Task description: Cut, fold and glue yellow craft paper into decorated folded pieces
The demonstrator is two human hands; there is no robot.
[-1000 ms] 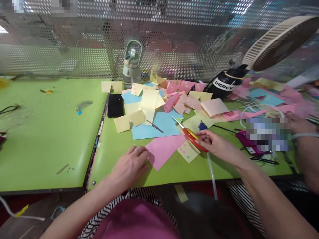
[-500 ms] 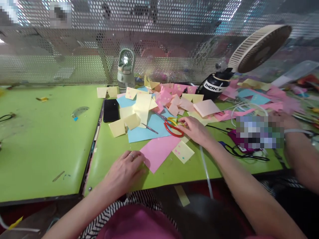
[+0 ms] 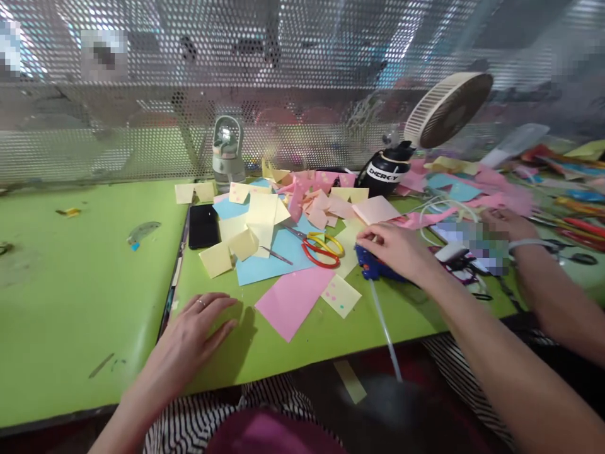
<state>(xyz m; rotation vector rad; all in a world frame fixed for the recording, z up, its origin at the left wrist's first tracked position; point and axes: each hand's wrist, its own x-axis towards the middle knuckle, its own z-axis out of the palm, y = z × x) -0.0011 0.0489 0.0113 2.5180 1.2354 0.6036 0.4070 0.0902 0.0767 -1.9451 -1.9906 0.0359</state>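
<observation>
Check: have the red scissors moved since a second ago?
Yes. The scissors left the right hand and now lie on the blue paper, farther left.

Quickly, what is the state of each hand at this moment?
Left hand: open, flat on the green table, holding nothing.
Right hand: over the blue glue gun; whether it grips cannot be told.

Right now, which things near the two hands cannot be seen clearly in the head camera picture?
- Blue tool: the right hand covers most of it, so its kind and the grip are unclear.
- Item by the other person's hand: a pixelated patch hides it.
- Papers at the far right edge: blurred and cut off.
- Left hand: lies flat on the green table; anything under the palm is hidden.
</observation>
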